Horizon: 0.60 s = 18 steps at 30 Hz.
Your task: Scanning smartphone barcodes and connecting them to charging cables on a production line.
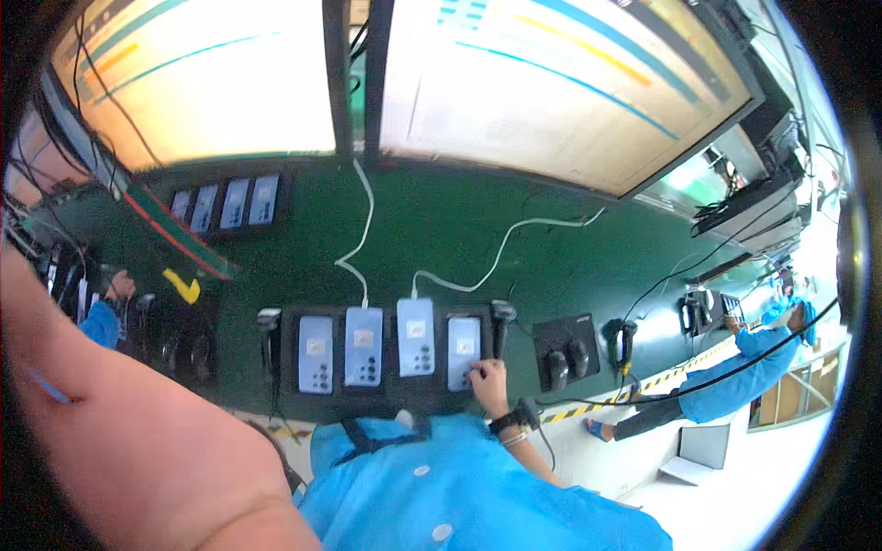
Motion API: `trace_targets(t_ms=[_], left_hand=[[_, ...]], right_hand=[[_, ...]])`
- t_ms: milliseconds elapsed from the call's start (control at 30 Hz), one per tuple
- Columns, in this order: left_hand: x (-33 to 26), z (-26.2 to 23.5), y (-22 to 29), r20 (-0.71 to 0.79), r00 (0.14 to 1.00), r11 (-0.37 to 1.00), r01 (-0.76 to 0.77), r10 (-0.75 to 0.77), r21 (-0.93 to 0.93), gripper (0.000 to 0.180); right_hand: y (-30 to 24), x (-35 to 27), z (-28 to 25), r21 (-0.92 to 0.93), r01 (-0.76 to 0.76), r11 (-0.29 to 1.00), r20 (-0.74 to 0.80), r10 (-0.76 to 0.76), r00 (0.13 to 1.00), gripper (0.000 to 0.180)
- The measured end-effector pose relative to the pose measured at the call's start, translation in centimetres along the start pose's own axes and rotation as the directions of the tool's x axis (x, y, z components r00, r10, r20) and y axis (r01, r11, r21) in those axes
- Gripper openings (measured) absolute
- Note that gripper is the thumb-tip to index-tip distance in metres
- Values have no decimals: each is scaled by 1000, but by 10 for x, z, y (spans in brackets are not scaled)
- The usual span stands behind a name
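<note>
My right hand (489, 378), with a black wrist strap, curls its fingers on the lower right corner of the rightmost light-blue handheld device (463, 349). This device lies in a black tray (288, 321) on the green bench with three like devices (315, 365) (363, 345) (415, 336). White cables (366, 220) run to the two middle ones. My left forearm (138, 441) fills the lower left close to the camera, and its hand is out of the picture. My blue smock (441, 496) covers the lower middle.
Black handheld scanners (268, 323) (502, 317) (625, 340) stand beside the tray. A black pad with two knobs (565, 354) lies to the right. A second tray of devices (225, 204) sits far left under two large monitors (551, 73). A co-worker in blue (753, 367) bends at right; another person's hand (118, 286) shows at left.
</note>
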<state>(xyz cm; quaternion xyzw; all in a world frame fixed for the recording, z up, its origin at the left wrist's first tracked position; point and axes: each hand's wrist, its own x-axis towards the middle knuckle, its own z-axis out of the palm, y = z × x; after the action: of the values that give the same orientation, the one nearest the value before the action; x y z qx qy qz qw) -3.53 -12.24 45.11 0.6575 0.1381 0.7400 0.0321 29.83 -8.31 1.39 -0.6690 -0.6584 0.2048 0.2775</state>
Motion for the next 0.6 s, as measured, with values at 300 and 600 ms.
trace_targets(t_ms=[300,600], left_hand=[[-5,-10,14,-8,1000,999,22,-22,25,17],[-9,-14,8,6,1000,1000,13,-13,-17,17]], right_hand=[[-2,-6,-5,11,20,1000,33,-20,999,14],[-11,-4,-12,32,-19,999,70,17,997,18]])
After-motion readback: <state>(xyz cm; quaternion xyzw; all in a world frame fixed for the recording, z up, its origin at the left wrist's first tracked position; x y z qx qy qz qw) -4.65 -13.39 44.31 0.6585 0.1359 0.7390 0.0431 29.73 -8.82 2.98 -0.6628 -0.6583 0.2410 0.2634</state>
